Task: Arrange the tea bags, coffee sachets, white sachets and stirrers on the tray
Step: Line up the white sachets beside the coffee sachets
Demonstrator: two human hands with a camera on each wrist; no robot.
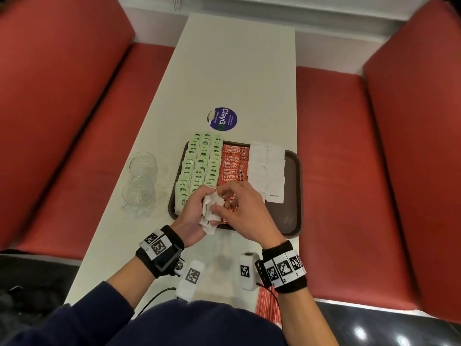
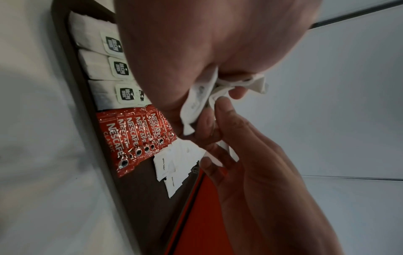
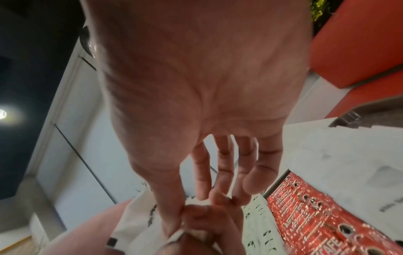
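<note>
A brown tray (image 1: 292, 196) holds green tea bags (image 1: 199, 166) in columns on its left. Red Nescafe coffee sachets (image 1: 233, 163) lie in a row in the middle, and white sachets (image 1: 268, 168) lie on the right. Above the tray's near edge my left hand (image 1: 198, 211) grips a crumpled bunch of white sachets (image 1: 209, 221). My right hand (image 1: 235, 204) pinches one sachet at the top of that bunch between thumb and forefinger (image 3: 174, 212), its other fingers spread. In the left wrist view the bunch (image 2: 196, 101) sits in my left hand (image 2: 207, 60), above the coffee sachets (image 2: 130, 136).
Two glass cups (image 1: 142, 168) stand on the white table left of the tray. A round blue sticker (image 1: 222, 119) lies beyond the tray. A red-and-white striped item (image 1: 268, 304) lies at the table's front edge. Red benches flank the table.
</note>
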